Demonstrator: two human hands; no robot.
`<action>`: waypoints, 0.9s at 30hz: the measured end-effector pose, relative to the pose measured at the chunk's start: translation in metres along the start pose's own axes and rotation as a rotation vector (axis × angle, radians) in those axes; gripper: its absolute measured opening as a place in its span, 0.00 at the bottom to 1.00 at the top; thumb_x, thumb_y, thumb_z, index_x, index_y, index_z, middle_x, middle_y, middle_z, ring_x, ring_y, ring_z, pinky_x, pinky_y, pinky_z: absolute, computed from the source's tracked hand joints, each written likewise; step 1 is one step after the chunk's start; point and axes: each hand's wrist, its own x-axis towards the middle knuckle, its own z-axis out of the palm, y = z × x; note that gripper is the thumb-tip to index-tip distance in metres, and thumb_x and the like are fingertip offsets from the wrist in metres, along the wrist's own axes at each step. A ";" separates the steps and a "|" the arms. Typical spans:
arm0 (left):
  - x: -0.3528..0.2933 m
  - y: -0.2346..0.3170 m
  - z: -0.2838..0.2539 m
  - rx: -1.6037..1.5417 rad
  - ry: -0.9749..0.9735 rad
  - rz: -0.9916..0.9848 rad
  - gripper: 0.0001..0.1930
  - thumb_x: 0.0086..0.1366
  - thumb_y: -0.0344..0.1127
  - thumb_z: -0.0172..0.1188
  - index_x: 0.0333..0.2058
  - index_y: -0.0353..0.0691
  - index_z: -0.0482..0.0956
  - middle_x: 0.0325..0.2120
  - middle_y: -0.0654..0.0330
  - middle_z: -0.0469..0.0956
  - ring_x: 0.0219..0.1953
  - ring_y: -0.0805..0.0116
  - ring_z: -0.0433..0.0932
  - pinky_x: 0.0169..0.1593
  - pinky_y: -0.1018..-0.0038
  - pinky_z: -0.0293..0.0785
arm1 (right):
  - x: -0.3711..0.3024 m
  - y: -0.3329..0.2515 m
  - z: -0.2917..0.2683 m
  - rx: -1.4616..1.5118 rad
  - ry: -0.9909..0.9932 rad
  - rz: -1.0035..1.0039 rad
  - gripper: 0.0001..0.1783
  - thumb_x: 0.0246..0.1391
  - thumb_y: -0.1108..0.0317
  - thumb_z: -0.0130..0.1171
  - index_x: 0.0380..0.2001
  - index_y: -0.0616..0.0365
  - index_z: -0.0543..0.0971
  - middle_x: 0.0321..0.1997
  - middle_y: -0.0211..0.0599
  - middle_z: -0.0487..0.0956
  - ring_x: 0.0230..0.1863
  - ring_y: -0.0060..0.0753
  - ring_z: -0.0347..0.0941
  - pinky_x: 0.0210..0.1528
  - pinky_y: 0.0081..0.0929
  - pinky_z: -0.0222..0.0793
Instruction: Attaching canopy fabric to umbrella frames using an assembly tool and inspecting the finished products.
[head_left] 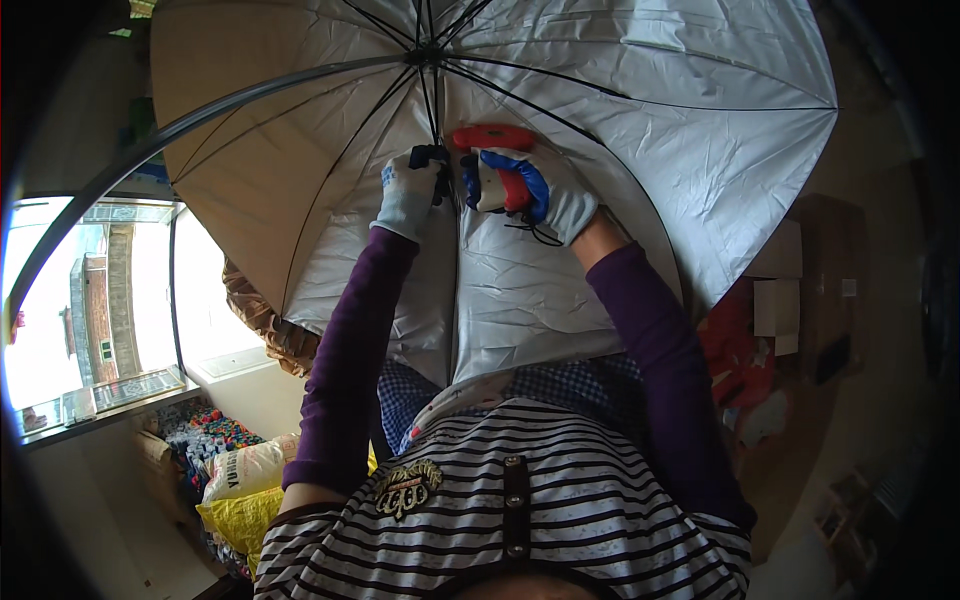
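Observation:
An opened umbrella with a silvery inner side spreads before me, its dark ribs meeting at a hub near the top. My left hand, in a white glove with dark fingertips, is closed at a dark umbrella rib beside the middle seam. Just to its right, my right hand, in a white and blue glove, is wrapped round a red hand tool. One red part shows above the fingers and another between them; the fingers hide its exact kind. A thin dark cord loops below this hand.
A long, curved dark bar crosses the upper left. At left, a window stands above a pile of colourful small items and white and yellow sacks. Brown crumpled material lies beside the umbrella. Red items and a pale box are at right.

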 end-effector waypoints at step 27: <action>0.004 -0.011 0.005 0.518 0.037 0.265 0.12 0.58 0.44 0.58 0.34 0.44 0.82 0.27 0.51 0.81 0.31 0.52 0.81 0.37 0.62 0.75 | 0.036 0.012 0.018 0.280 0.115 0.323 0.17 0.60 0.63 0.54 0.48 0.61 0.75 0.44 0.34 0.79 0.44 0.33 0.77 0.47 0.27 0.73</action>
